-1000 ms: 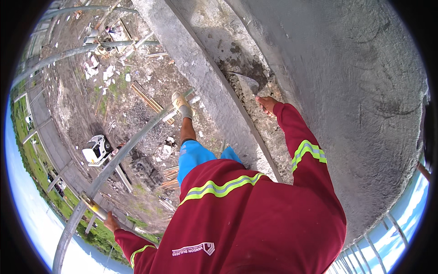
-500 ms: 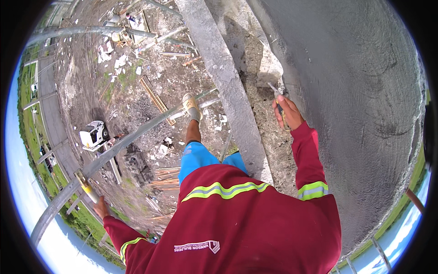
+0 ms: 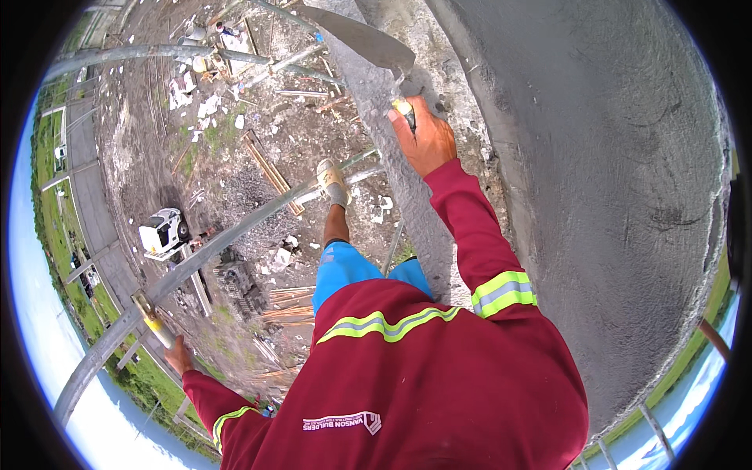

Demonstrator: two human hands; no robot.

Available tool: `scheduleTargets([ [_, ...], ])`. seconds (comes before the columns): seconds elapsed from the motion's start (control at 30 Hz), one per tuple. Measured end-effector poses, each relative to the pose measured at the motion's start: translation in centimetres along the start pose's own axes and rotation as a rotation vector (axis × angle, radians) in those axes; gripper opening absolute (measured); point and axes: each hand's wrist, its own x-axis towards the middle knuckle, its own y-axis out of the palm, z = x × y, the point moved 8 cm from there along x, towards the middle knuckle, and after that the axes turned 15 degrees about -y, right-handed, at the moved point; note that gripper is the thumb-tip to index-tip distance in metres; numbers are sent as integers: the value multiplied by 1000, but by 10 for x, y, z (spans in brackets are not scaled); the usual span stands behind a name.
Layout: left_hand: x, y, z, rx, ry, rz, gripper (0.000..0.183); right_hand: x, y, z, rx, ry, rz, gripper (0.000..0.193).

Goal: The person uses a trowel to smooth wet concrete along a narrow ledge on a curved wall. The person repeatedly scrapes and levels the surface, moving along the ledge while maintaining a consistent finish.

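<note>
A trowel is in my right hand [image 3: 427,141], with the fingers closed round its yellow-and-black handle [image 3: 405,112]. Its broad grey blade [image 3: 364,41] points up and left over the mortar-spattered plank [image 3: 356,102]. Far out to the left, my left hand [image 3: 179,356] grips a slim tool with a yellow band [image 3: 153,320] and a pale grey end; its exact kind I cannot make out. That tool lies against the metal scaffold pipe [image 3: 227,239]. On my right rises a grey wall of smooth wet-looking plaster [image 3: 619,180].
My foot [image 3: 332,176] in a tan shoe rests by the scaffold pipes, high above rubble ground. Below are a white truck [image 3: 163,233], lumber [image 3: 288,305] and scattered debris. A rough concrete ledge [image 3: 478,129] runs between plank and wall.
My right hand has moved left and up from the ledge beside the wall to over the plank; the trowel blade now shows fully. My left hand has barely moved.
</note>
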Motion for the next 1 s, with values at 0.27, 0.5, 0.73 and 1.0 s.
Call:
scheduleTargets([
  [0.27,14,-3,10,13,-13,15,31,-283,-60,-154,216,1049,89,49],
  [0.5,2,4,3,14,-45,41,28,-516,-81,-123,51,1251,248,58],
  [0.73,17,0,14,65,-64,31,31,-350,-4,-183,-57,995,456,60],
  [1.0,1,3,-1,71,-15,24,29,-301,33,-203,221,1051,311,61],
])
